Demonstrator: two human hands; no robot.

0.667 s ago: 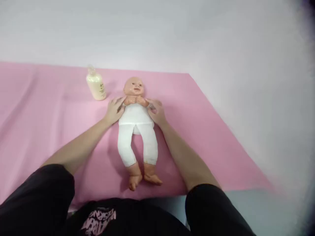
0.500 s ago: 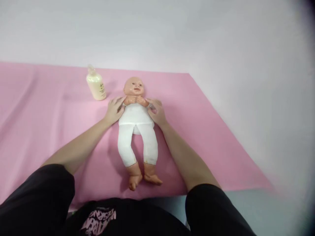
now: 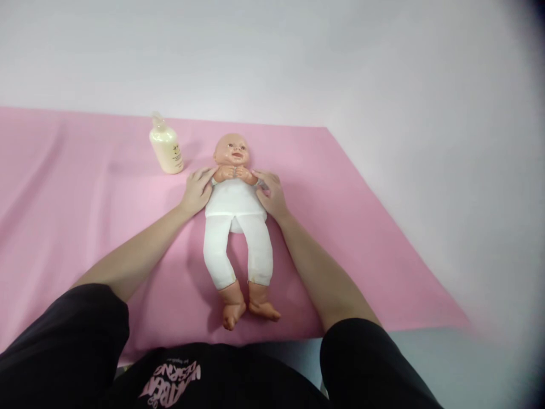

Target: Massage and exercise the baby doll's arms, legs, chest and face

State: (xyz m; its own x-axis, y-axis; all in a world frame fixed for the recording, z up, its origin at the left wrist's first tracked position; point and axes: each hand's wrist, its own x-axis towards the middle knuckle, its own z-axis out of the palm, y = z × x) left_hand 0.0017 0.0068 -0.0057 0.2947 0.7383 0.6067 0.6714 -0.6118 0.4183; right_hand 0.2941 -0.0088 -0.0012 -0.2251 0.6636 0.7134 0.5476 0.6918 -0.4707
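Observation:
A baby doll in a white top and white trousers lies on its back on a pink sheet, head away from me and bare feet toward me. Its two hands meet on its chest, just under the chin. My left hand grips the doll's arm on the left side, fingers curved over it near the shoulder. On the other side my right hand holds the other arm, thumb toward the chest. Parts of the doll's arms are hidden under my fingers.
A pump bottle of pale yellow liquid stands on the sheet to the left of the doll's head. The pink sheet covers the table, which meets a white wall behind. Its right edge runs diagonally.
The doll's hands have shifted very slightly at its chest, and my left thumb has moved a little. Otherwise my hands, the doll's body and the bottle stay in place.

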